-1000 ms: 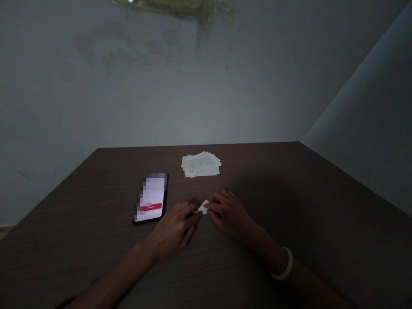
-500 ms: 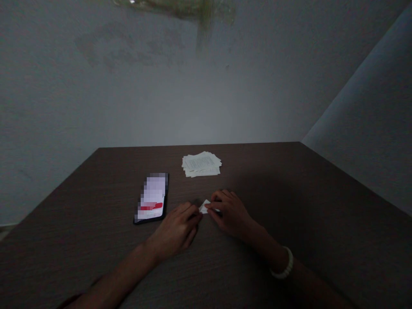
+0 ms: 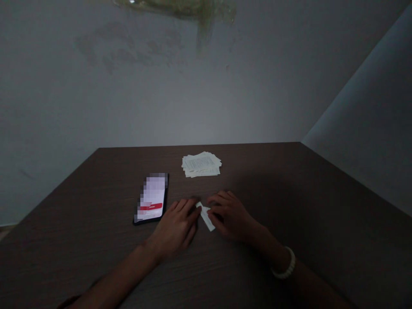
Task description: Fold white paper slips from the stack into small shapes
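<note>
Folded paper [image 3: 207,219] is lying midway between the tabletop's [image 3: 273,167] left and right edges; the half-curled left hand [image 3: 178,224] and half-open right hand [image 3: 232,216] are touching it, whether pinching I cannot tell. Toward the left edge, a lit phone [image 3: 152,198] is resting; a paper stack [image 3: 201,164] is sitting near the far edge.

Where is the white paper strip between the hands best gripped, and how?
Probably pinch the paper strip at its narrow near end, coming from the wearer's side: it lies slanted with that end uncovered, while the left hand and right hand crowd its far part.
</note>
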A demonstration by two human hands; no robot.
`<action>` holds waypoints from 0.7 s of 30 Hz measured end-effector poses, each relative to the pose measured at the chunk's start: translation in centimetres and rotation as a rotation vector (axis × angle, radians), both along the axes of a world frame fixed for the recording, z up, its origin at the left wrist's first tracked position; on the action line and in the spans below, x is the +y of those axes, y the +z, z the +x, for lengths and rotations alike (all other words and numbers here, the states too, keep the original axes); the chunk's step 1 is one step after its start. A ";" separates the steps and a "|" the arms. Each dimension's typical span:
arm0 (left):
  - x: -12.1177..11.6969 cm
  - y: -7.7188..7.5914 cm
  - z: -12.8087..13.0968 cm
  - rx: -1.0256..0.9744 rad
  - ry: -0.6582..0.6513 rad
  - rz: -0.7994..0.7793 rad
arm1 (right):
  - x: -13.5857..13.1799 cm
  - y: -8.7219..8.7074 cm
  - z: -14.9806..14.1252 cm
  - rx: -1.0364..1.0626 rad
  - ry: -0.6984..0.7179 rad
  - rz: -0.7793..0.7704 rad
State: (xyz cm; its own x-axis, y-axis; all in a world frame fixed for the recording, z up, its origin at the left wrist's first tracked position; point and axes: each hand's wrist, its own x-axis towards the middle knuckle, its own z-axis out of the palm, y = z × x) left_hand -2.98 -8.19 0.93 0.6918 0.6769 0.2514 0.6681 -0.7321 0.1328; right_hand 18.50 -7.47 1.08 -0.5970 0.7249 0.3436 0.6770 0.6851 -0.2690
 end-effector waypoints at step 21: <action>0.8 -0.9 -0.1 -0.159 0.113 0.000 | -0.3 -0.7 0.2 -0.006 0.026 -0.021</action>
